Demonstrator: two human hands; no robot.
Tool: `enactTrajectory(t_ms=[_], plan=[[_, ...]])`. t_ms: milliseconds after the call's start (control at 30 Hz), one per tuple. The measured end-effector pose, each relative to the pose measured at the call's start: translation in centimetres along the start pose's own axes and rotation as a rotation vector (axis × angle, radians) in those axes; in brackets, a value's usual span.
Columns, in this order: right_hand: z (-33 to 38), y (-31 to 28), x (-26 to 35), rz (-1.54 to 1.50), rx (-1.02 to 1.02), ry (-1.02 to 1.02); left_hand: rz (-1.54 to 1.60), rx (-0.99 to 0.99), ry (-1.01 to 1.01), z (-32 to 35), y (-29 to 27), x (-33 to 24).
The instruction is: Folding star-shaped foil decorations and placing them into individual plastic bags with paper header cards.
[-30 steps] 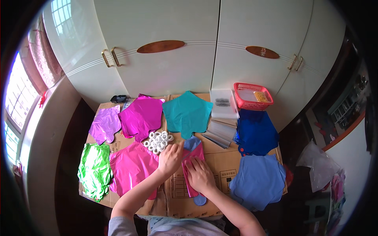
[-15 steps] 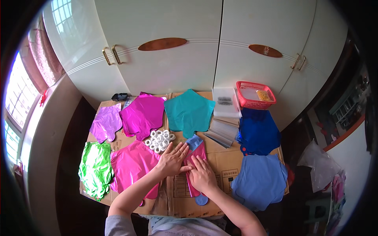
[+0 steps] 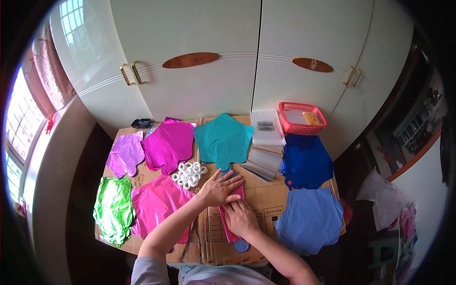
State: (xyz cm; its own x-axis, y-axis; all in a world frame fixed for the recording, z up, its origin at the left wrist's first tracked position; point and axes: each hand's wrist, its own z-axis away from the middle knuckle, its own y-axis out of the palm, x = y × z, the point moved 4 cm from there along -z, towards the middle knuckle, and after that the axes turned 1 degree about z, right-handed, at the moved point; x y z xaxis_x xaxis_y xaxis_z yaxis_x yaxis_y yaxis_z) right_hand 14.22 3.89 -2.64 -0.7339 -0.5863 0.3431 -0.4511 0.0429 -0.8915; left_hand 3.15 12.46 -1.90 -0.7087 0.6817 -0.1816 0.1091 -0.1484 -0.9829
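Observation:
A narrow folded bundle of pink and blue foil balloons (image 3: pixel 229 233) lies lengthwise in front of me on the cardboard. My left hand (image 3: pixel 217 191) rests flat across its far part, fingers stretched out. Lower down, my right hand (image 3: pixel 241 218) presses on the bundle's pink middle, palm down, its fingertips close to the left thumb. A round blue tab (image 3: pixel 241 246) sticks out at the near end. Beyond the left fingers spreads a flat teal foil balloon (image 3: pixel 223 137). White rings (image 3: pixel 189 174) are heaped left of the left hand.
Around the cardboard (image 3: pixel 266 199) lie a pink stack (image 3: pixel 159 204), magenta (image 3: pixel 168 142), lilac (image 3: pixel 126 152) and green foil (image 3: pixel 113 209), dark blue (image 3: pixel 308 161) and light blue stacks (image 3: pixel 311 221). Clear bags (image 3: pixel 267 135) and a red basket (image 3: pixel 304 129) stand at the back, before white cabinets (image 3: pixel 190 28).
Both hands stay on the folded bundle. My left hand has slid slightly right over the far end, and the right fingers have drawn nearer together. The whole view has shifted a little.

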Motion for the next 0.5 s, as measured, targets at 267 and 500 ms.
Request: enactTrajectory(t_ms=[267,500], plan=[[0.2,-0.8,0.3,-0.018,-0.111,-0.01,0.614,-0.578,-0.494,2.9,-0.7,0.7],[0.3,-0.7,0.5,-0.024,-0.155,-0.009,1.17,-0.569,-0.635,4.4,2.5,1.3]])
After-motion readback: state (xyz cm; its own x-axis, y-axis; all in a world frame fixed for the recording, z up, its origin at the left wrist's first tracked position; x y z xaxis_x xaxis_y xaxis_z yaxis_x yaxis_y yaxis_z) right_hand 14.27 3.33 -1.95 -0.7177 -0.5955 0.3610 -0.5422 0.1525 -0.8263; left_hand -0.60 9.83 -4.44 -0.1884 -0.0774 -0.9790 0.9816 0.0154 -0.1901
